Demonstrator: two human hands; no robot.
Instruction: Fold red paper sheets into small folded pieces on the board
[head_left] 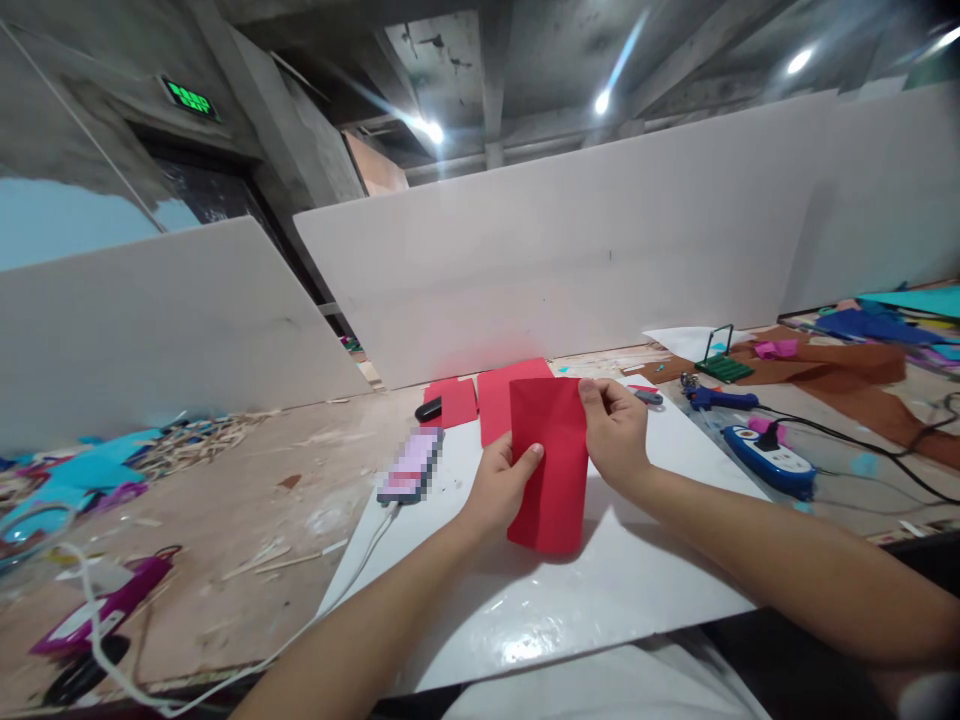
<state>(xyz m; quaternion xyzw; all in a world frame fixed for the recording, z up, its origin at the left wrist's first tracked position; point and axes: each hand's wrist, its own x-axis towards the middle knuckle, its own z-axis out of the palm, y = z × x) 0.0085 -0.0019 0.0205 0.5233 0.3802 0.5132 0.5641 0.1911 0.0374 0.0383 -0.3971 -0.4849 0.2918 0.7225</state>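
Note:
A red sheet of paper [551,470] is held upright above the white board [540,620], its lower edge curving a little. My left hand [504,482] grips its left side, thumb across the front and the other fingers hidden behind. At the top right corner, my right hand [616,430] pinches the sheet between thumb and curled fingers. Behind it, more red paper [499,385] lies on the far part of the board. A smaller red piece [459,403] is beside that, with a black object [429,409] at its left edge.
A phone [412,465] with a white cable lies left of my hands. To the right are a blue glue gun [724,399], a blue-and-white power strip [769,460] and a green stand [724,366]. Thin wooden sticks [202,445] and blue scraps lie far left. White panels [570,250] stand behind.

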